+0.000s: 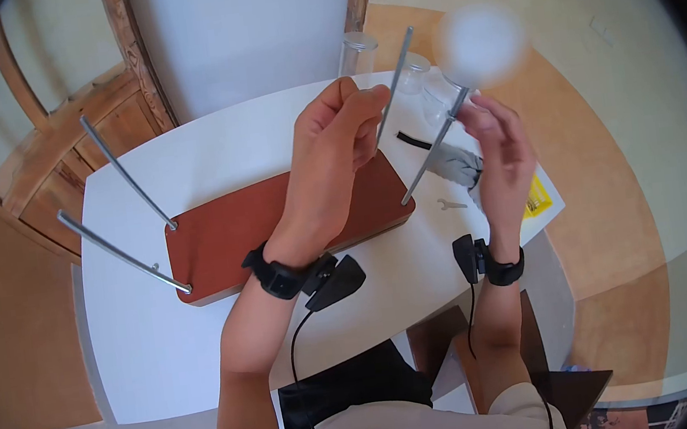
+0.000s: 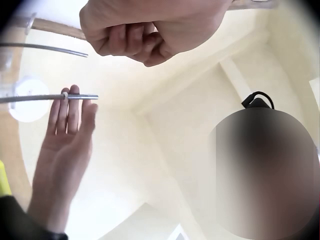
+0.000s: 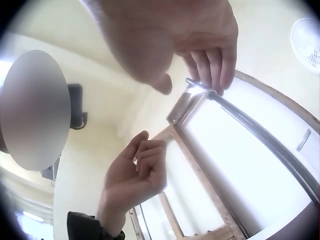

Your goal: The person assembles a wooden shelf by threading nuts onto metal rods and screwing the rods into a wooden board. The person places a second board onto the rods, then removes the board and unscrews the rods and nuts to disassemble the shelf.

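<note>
Red-brown, flat and legs-up: that's the board [image 1: 230, 219] you have lying across the middle of the white table [image 1: 156, 354], one of its metal legs [image 1: 126, 253] standing at each corner. Here's your right hand [image 1: 503, 141], fingers nearly straight, thumb apart, fingertips seemingly against the top of the near-right leg [image 1: 431, 154], right by a small fitting [image 1: 452, 115]; contact only, no grip. Your left hand [image 1: 326, 153], meanwhile, is curled in on itself beside the far-right leg [image 1: 401, 59], nothing showing in it; whether it brushes that rod, I can't tell. Now, the danger: neither hand steadies the board, so a hard sideways shove up at that tip would have a long lever to work with, and I'd fear the joint at the near-right corner twisting loose, or the whole board skidding over the tabletop. Those open fingers are the next worry: should the fitting come free, nothing is cupped beneath it, and it could bounce off the table's right edge. Watch the clear jars [image 1: 357, 53] too, up by the far edge; a quick backhand past the legs might topple one. And mind the wrench [image 1: 451, 204], just off the board's near-right corner, where a careless elbow could send it to the floor!
</note>
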`<state>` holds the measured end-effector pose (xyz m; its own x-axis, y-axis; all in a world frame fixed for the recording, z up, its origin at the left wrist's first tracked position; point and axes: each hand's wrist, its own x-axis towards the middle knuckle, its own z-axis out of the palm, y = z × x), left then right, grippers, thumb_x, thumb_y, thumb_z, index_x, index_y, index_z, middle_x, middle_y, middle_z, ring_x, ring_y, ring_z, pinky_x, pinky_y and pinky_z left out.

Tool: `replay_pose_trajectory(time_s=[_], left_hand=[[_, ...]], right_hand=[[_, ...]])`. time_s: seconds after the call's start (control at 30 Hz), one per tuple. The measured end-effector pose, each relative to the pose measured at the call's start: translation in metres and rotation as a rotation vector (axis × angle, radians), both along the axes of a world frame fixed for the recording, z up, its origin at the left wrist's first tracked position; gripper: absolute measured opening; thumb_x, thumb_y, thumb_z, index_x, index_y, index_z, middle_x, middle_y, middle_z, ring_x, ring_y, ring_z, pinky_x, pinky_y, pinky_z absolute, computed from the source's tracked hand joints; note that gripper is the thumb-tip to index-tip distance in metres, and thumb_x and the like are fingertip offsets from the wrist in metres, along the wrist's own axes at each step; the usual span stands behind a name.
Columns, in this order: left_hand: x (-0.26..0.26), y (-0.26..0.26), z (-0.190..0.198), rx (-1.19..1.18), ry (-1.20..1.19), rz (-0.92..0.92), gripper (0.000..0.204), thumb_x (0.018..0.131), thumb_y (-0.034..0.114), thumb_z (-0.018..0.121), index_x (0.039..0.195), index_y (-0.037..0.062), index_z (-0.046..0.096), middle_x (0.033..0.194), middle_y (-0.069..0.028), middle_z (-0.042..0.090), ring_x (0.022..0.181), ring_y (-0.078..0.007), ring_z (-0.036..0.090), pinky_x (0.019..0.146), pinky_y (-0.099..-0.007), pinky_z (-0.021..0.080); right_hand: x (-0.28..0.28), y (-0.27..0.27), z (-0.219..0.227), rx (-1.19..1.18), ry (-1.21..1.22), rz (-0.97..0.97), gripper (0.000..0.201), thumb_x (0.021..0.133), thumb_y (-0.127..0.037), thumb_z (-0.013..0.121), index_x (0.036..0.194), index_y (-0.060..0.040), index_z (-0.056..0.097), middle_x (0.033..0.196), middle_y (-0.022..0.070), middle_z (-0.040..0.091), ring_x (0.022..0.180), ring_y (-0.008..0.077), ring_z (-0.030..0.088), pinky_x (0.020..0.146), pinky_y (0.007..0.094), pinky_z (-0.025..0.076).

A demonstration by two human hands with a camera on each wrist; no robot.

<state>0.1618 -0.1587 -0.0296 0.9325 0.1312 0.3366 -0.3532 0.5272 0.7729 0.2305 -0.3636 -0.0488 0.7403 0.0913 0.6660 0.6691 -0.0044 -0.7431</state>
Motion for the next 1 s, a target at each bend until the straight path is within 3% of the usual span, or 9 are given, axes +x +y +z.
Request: replay_pose_trajectory(time_s=[0.07, 0.17, 0.23, 0.3, 0.37, 0.47, 0.77, 0.93, 1.0], left_hand=[[0.0, 0.003, 0.0, 0.025, 0.008, 0.079, 0.036, 0.099, 0.019, 0.063, 0.075, 0.0153, 0.035, 0.069, 0.0071, 0.032, 0.06, -0.0043, 0.025, 0.055, -0.0239, 0.022], [0.002, 0.002, -0.003, 0.122, 0.017, 0.197, 0.032, 0.097, 0.021, 0.068, 0.078, 0.0149, 0.043, 0.07, 0.0078, 0.036, 0.061, -0.0032, 0.028, 0.055, -0.0235, 0.023], [0.007, -0.001, -0.007, 0.222, -0.009, 0.234, 0.025, 0.097, 0.021, 0.071, 0.083, 0.0108, 0.053, 0.072, 0.0075, 0.046, 0.061, -0.003, 0.037, 0.056, -0.0222, 0.029], [0.008, -0.007, -0.01, 0.314, -0.059, 0.287, 0.023, 0.096, 0.019, 0.071, 0.085, 0.0073, 0.054, 0.071, 0.0035, 0.05, 0.061, -0.0064, 0.044, 0.056, -0.0252, 0.035], [0.009, -0.007, -0.013, 0.409, -0.102, 0.357, 0.023, 0.095, 0.018, 0.071, 0.088, 0.0039, 0.055, 0.07, -0.0005, 0.055, 0.06, -0.0098, 0.051, 0.056, -0.0282, 0.04], [0.012, -0.005, -0.02, 0.735, -0.215, 0.459, 0.019, 0.093, 0.017, 0.073, 0.097, 0.0028, 0.061, 0.086, -0.005, 0.066, 0.072, -0.0168, 0.06, 0.066, -0.0292, 0.05], [0.012, 0.003, -0.026, 0.733, -0.332, 0.571, 0.015, 0.09, 0.011, 0.071, 0.098, 0.0041, 0.061, 0.091, -0.0121, 0.065, 0.075, -0.0292, 0.066, 0.067, -0.0386, 0.053], [0.019, 0.013, -0.022, 0.812, -0.359, 0.657, 0.012, 0.091, 0.008, 0.067, 0.095, 0.0025, 0.057, 0.088, -0.0128, 0.063, 0.073, -0.0295, 0.065, 0.066, -0.0409, 0.052], [0.016, 0.013, -0.024, 0.805, -0.386, 0.638, 0.012, 0.09, 0.006, 0.067, 0.095, 0.0025, 0.056, 0.089, -0.0123, 0.063, 0.073, -0.0294, 0.065, 0.066, -0.0406, 0.051]], right_hand=[[0.005, -0.016, 0.0, -0.061, 0.106, -0.162, 0.029, 0.108, -0.02, 0.056, 0.129, -0.0008, 0.063, 0.121, 0.0127, 0.07, 0.112, 0.0189, 0.067, 0.099, 0.0339, 0.052], [-0.008, 0.006, 0.008, 0.029, 0.06, -0.02, 0.032, 0.109, -0.025, 0.055, 0.125, 0.0, 0.067, 0.118, 0.0114, 0.071, 0.108, 0.0185, 0.069, 0.098, 0.0322, 0.051], [-0.007, 0.008, 0.002, 0.05, 0.066, 0.059, 0.031, 0.107, -0.023, 0.06, 0.125, 0.0008, 0.067, 0.116, 0.0105, 0.072, 0.107, 0.0183, 0.069, 0.097, 0.031, 0.051], [0.001, -0.002, -0.008, -0.151, 0.026, -0.035, 0.031, 0.104, -0.018, 0.065, 0.128, 0.0016, 0.066, 0.116, 0.0112, 0.072, 0.11, 0.0182, 0.068, 0.098, 0.0314, 0.05], [0.005, -0.005, -0.008, -0.129, 0.056, -0.039, 0.03, 0.102, -0.014, 0.067, 0.128, 0.0021, 0.066, 0.116, 0.0118, 0.072, 0.111, 0.0176, 0.068, 0.098, 0.0311, 0.051], [0.005, 0.009, -0.004, -0.093, 0.1, 0.009, 0.029, 0.101, -0.01, 0.067, 0.127, 0.0031, 0.067, 0.116, 0.0126, 0.073, 0.111, 0.016, 0.068, 0.097, 0.0297, 0.051], [0.062, 0.016, -0.023, -0.178, -0.005, -0.006, 0.026, 0.1, -0.008, 0.067, 0.123, 0.0038, 0.069, 0.115, 0.0103, 0.074, 0.106, 0.0162, 0.069, 0.096, 0.0309, 0.054], [0.087, -0.011, -0.04, -0.161, -0.024, -0.124, 0.032, 0.107, -0.023, 0.059, 0.122, 0.0031, 0.07, 0.117, 0.0127, 0.073, 0.112, 0.0176, 0.068, 0.102, 0.0319, 0.05], [0.097, -0.024, -0.045, 0.216, 0.282, -0.278, 0.045, 0.109, -0.036, 0.051, 0.129, 0.0018, 0.066, 0.127, 0.0168, 0.069, 0.119, 0.0207, 0.065, 0.11, 0.0357, 0.044]])
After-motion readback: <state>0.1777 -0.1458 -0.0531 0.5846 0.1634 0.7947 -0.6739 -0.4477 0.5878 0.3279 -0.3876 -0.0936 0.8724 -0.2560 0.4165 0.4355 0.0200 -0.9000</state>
